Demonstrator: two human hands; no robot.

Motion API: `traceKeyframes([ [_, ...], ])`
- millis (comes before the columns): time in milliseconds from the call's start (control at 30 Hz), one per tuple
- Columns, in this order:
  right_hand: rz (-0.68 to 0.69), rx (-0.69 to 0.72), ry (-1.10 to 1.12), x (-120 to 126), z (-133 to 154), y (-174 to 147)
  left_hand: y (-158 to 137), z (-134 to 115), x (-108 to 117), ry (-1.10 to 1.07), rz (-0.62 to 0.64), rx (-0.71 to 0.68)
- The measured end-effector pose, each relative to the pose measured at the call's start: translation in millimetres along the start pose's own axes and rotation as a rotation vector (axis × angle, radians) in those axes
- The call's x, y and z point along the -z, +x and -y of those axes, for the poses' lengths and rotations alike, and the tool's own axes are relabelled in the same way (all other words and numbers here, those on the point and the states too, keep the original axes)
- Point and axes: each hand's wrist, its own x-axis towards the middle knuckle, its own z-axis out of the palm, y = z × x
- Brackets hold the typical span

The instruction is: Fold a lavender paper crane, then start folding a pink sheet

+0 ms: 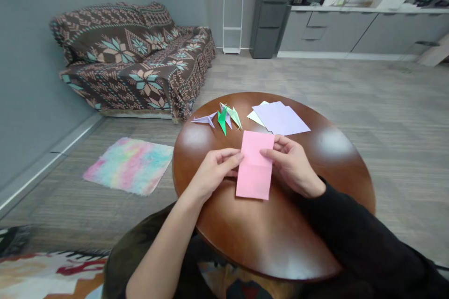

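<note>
1. Grey walls and a grey floor surround a round brown table (287,247); a sofa (140,63) under a patterned cover stands far left, a fluffy rug (129,167) lies left of the table, and kitchen cabinets (333,32) line the far right.

2. Pink paper (255,168) is held up over the middle of the table, between the two hands. It is a tall rectangle with a faint crease running across it about halfway up.

3. At its left edge, the left hand (215,170) has it pinched, thumb in front and at least one finger passing behind.

4. At its upper right edge, the right hand (291,161) grips it too, thumb flat on the front and fingers at the edge or behind. Both hands are thus closed on the same piece.

5. Done, as far as shows: several pointed, bird-like folded shapes lie together at the far left of the table, among them a lilac shape (207,120), a bright green shape (222,120) and a pale green shape (234,116). These look finished.

6. Left over: flat lilac sheets (280,119) lie at the far right of the table, partly covering a pale green sheet (257,117). None of these appears folded.

7. Judged against the finished shapes, the pink piece seems at an early stage, with most of its folding undone. How many layers it has, I cannot tell.
</note>
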Motion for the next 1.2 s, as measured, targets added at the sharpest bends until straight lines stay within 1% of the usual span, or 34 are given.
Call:
traceKeyframes([
  [67,0.067,0.064,-0.091,-3.5,-1.2,-5.2,1.8,4.4,-3.9,-0.006,-0.030,-0.017],
  [100,0.078,0.104,-0.139,-4.5,-1.5,-7.2,2.3,6.5,-5.2,0.005,-0.041,-0.012],
  [200,0.059,0.183,-0.245,-3.7,-0.9,-9.6,2.0,10.1,-6.5,0.033,-0.043,0.024],
  [300,0.022,0.210,-0.290,-0.6,-0.5,-9.0,0.4,11.3,-5.8,0.016,-0.028,0.048],
  [467,0.033,0.224,-0.320,0.1,-1.2,-9.6,0.5,13.7,-4.9,-0.004,-0.008,0.070],
  [800,0.066,0.214,-0.434,-5.9,4.8,-17.7,2.7,17.0,-3.1,-0.083,-0.072,0.014],
  [1000,0.116,0.203,-0.422,-6.5,2.7,-18.9,2.6,14.7,-3.9,-0.166,-0.118,-0.066],
  [1200,0.117,0.189,-0.404,-5.2,0.3,-17.3,2.2,15.4,-4.1,-0.190,-0.144,-0.060],
])
